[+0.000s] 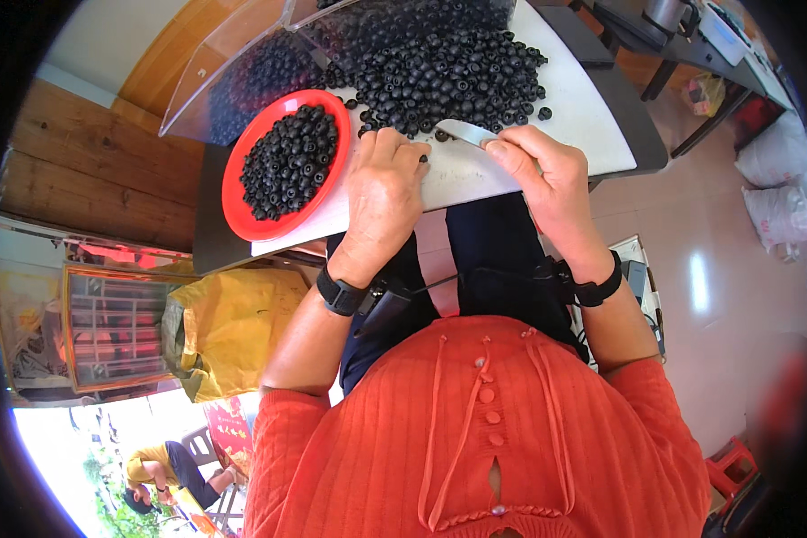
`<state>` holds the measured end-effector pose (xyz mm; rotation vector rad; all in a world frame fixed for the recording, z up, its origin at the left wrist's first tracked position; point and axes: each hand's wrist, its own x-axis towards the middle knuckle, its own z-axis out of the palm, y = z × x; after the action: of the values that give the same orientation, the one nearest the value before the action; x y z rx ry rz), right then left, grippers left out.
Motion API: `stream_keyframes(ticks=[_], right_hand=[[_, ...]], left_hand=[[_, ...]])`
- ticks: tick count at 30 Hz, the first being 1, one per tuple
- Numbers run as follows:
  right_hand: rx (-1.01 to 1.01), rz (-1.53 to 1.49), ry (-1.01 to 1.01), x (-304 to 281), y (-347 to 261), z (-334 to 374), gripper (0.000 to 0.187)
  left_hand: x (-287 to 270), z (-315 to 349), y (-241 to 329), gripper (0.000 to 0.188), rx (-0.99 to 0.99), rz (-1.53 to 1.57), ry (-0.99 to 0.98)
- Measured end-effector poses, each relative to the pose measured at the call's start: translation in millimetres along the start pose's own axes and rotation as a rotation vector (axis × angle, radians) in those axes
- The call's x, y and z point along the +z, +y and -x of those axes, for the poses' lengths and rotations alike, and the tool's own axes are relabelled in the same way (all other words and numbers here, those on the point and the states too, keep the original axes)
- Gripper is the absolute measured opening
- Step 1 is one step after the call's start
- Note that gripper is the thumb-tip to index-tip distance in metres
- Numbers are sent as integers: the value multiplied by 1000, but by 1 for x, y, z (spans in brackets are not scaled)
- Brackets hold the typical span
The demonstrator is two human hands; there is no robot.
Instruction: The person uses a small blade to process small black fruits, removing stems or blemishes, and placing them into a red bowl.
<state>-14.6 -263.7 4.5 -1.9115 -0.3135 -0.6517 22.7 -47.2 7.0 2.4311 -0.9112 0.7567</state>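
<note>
A heap of small round black beads [448,76], some with visible holes, spreads over a white board [583,117]. My right hand [547,166] grips a flat metal blade like a table knife [462,133], whose rounded tip reaches the near edge of the heap. Left of it, my left hand [384,193] rests low over the board with its fingers curled. One black bead [423,159] shows at its fingertips, apparently pinched there. Beside that hand, a red plate [233,202] holds a pile of similar beads.
A clear plastic panel [184,99] stands behind the plate and heap. The dark table edge [623,99] curves round the board. Yellow sacking [242,314] lies at the left, white sacks [780,215] at the right. Another person [166,466] sits far off, lower left.
</note>
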Motion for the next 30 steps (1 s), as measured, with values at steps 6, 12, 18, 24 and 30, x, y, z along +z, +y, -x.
stream_keyframes(ticks=[6, 12, 18, 24, 30], right_hand=[[26, -52, -9, -1, 3, 0, 19], [-115, 115, 14, 6, 3, -1, 19], [-113, 285, 8, 3, -8, 1, 22], [-127, 327, 6, 5, -11, 5, 22], [-138, 350, 8, 5, -12, 6, 23]], left_hand=[[-5, -3, 3, 20, -138, 425, 35], [-8, -1, 7, 22, -506, 970, -33], [-8, 6, 5, 26, -531, 1168, 10], [-11, 7, 9, 27, -529, 1330, 4], [-9, 9, 11, 28, -616, 1406, 27]])
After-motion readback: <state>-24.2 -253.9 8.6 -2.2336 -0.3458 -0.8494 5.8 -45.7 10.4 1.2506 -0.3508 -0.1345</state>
